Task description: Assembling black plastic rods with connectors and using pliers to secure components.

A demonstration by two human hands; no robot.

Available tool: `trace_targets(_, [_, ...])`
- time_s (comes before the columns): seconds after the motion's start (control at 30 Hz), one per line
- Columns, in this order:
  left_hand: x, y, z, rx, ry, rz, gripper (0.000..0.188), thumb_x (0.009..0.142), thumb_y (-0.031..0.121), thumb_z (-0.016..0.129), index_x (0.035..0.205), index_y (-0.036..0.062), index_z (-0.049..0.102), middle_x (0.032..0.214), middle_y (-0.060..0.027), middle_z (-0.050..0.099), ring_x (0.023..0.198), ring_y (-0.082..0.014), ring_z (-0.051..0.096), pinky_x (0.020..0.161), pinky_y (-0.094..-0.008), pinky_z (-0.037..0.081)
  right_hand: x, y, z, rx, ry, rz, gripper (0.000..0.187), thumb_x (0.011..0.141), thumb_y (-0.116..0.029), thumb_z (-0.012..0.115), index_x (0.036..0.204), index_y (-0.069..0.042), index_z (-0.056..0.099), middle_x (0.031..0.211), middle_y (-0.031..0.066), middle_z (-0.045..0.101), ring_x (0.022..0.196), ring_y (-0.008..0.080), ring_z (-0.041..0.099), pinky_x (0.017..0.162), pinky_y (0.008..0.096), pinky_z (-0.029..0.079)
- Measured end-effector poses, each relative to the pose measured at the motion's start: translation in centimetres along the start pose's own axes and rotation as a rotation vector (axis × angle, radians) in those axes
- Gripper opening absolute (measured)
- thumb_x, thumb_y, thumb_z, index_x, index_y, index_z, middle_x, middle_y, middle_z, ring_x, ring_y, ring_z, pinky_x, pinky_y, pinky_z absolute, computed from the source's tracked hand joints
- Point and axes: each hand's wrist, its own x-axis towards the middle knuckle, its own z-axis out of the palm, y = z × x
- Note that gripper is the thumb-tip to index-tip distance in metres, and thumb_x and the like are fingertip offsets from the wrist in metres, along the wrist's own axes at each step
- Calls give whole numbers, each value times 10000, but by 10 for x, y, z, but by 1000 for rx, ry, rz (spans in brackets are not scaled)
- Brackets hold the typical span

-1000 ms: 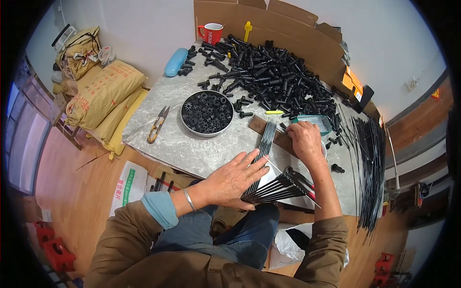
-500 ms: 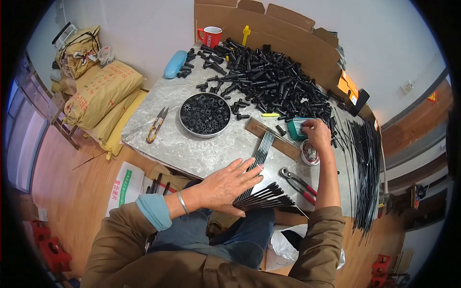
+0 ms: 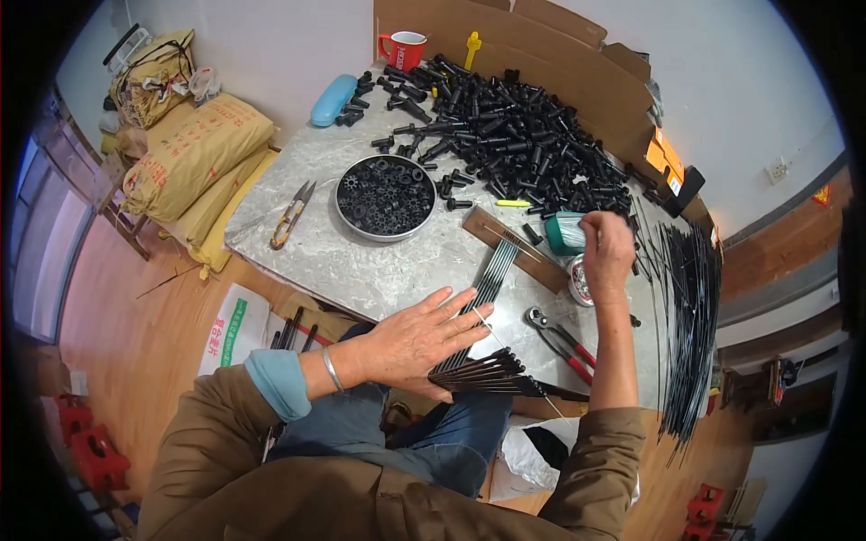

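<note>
My left hand (image 3: 417, 341) lies flat with its fingers spread over a row of thin dark rods (image 3: 494, 275). The rods' far ends rest on a brown wooden strip (image 3: 539, 268), and their black-tipped near ends (image 3: 492, 371) fan out below my palm. A thin pale rod shows at my left fingers. Over the right edge of a green box (image 3: 554, 236) of thin pale sticks, my right hand (image 3: 611, 252) has thumb and fingers pinched; what they hold, if anything, is too small to make out. Just below stands a white tub (image 3: 579, 287) of small shiny pieces.
Red-handled pincers (image 3: 561, 344) lie near the front edge. A round tin (image 3: 346, 215) of black toothed rings, scissors (image 3: 290, 216) and a heap of black tubular parts (image 3: 514, 135) cover other spots. Long dark rods (image 3: 690, 316) overhang the right side. A red mug (image 3: 403, 52) stands behind.
My right hand has come up out of the green box and moved slightly right. The left hand stays spread on the rods. The whole view has shifted a little.
</note>
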Motion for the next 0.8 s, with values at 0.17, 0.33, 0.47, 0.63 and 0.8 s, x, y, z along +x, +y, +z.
trace_targets(0.17, [3,-2,-2,32,-19,0,1004,665,542,766,1419,20,357,1516,-166,274,1426,-358,205,1160,-501,184,-13,-47,4,188,-247,46,37,844,-87,610,874,-71,625,822,112,625,798,322,607,701,410,482])
trace_targets(0.33, [5,-4,-3,27,-13,-7,995,665,536,770,1413,19,367,1509,-168,285,1421,-357,219,1159,-505,179,-16,-50,12,150,-324,120,54,847,-90,600,877,-63,636,838,111,608,829,317,599,703,419,476])
trace_targets(0.47, [3,-6,-5,9,-13,-23,977,662,525,774,1411,38,378,1531,-151,266,1427,-339,221,1158,-503,175,-11,-49,13,194,-360,133,71,847,-95,596,881,-65,651,835,104,604,832,315,598,703,420,475])
trace_targets(0.63, [2,-8,-2,12,-11,-20,967,663,534,774,1396,37,389,1527,-153,270,1425,-346,224,1156,-506,185,-11,-48,6,216,-427,214,88,840,-95,606,894,-77,673,835,99,614,824,313,604,706,408,477])
trace_targets(0.8, [2,-8,-2,3,0,-8,967,665,539,774,1390,27,391,1524,-162,271,1424,-355,222,1155,-509,191,-7,-50,8,222,-427,216,90,839,-102,617,893,-74,683,832,98,624,817,309,612,704,395,478])
